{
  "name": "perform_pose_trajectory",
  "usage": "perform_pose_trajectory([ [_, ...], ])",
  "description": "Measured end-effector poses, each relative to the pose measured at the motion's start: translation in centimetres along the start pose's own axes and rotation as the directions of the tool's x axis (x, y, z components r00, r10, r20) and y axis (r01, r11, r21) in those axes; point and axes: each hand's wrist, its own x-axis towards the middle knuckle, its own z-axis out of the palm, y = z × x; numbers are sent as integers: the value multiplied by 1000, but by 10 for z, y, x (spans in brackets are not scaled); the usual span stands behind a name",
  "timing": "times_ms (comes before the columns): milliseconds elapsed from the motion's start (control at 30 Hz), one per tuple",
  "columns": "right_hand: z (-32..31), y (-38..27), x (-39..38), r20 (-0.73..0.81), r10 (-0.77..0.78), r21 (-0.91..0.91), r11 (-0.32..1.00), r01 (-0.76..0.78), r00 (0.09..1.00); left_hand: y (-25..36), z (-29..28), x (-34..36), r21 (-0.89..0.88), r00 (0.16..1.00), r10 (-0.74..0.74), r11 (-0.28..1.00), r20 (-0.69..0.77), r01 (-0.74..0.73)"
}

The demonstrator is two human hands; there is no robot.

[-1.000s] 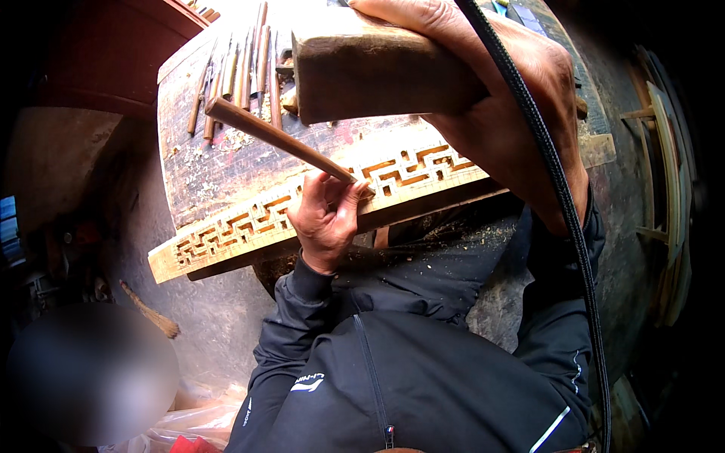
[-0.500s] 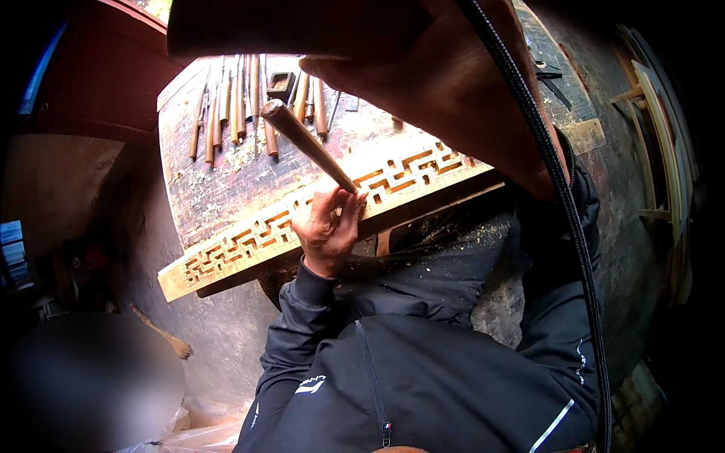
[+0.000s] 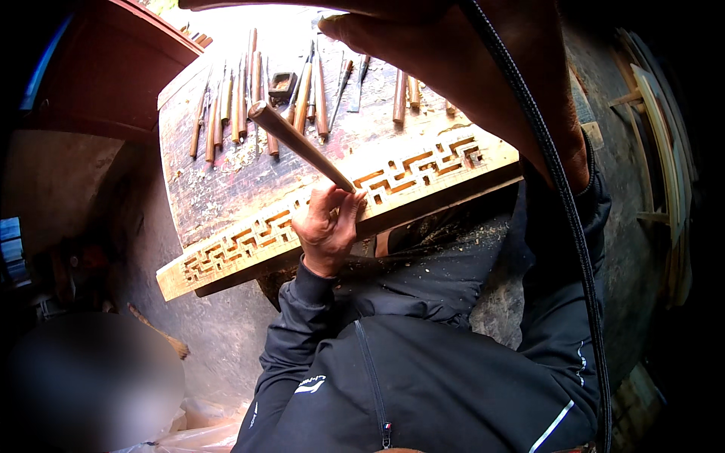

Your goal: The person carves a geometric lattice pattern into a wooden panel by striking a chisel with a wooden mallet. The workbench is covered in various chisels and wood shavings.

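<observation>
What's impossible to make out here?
In the head view:
- Working end of the slanted wooden-handled tool: hidden by the left hand.
- What, if anything, the right hand grips: cut off by the upper edge.
- Lower left: covered by a blurred grey patch.

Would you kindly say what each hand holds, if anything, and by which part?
The left hand holds a wooden-handled tool near its lower end; for the right hand, I cannot tell.

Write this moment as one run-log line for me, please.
left grip: on tilted wooden-handled tool, lower end at slotted board | right grip: raised, hold unclear | bench: other tools
</observation>
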Motion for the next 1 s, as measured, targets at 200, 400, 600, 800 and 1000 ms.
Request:
perform_pose_trajectory([
  [200,2,2,4,-5,1,0,1000,-1,1000,3,-2,2,42,999,15,999,37,-17],
  [400,-3,-2,1,-10,-3,-10,1000,3,1000,7,-2,8,104,991,89,990,98,-100],
  [600,-1,-6,0,-16,-12,5,1000,13,1000,-2,-3,3,116,994,90,988,64,-97],
  [800,-8,-5,-11,-10,8,-20,1000,-8,1000,5,0,3,149,995,84,985,55,-91],
  [1000,-4,-2,-29,-3,30,2,1000,-30,1000,7,-1,-10,-271,940,-262,942,-220,199],
])
